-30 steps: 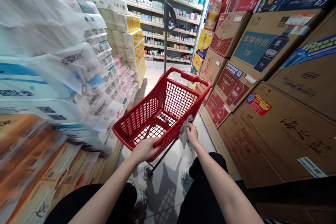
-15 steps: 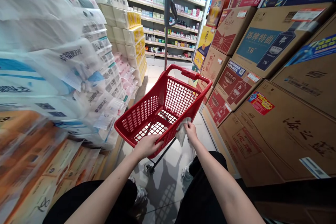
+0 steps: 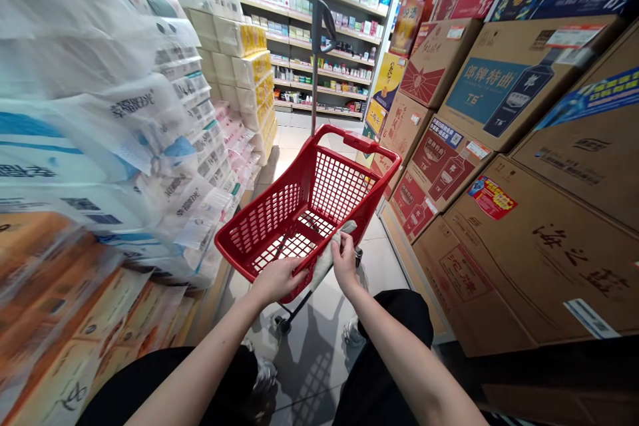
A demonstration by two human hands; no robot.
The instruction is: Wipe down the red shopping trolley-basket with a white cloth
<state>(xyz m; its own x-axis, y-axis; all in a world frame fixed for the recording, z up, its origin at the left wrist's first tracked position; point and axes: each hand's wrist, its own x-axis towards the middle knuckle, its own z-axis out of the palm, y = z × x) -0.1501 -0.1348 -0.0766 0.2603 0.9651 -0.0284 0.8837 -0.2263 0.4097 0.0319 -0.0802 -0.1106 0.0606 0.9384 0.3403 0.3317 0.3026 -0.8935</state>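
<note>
1. Head view, lower centre: the left hand lay over the near rim of the red basket cart, its fingers partly curled on the edge; how tightly they gripped could not be told.
2. Head view, just right of centre and a little lower: the right hand had its fingers bent and drawn nearly together on a pale grey cloth, which lay against the outer right side of the cart, along the rim.
3. Head view, centre: the cart stood tilted across the frame, its handle toward the upper right, a wheel showing below the left hand.
4. Head view, left side: plastic-wrapped packages were piled high, with yellow-ended packs beyond.
5. Head view, right side: printed cartons were stacked up to the upper right corner.
6. Head view, top centre: stocked shelves stood behind a grey pole.
</note>
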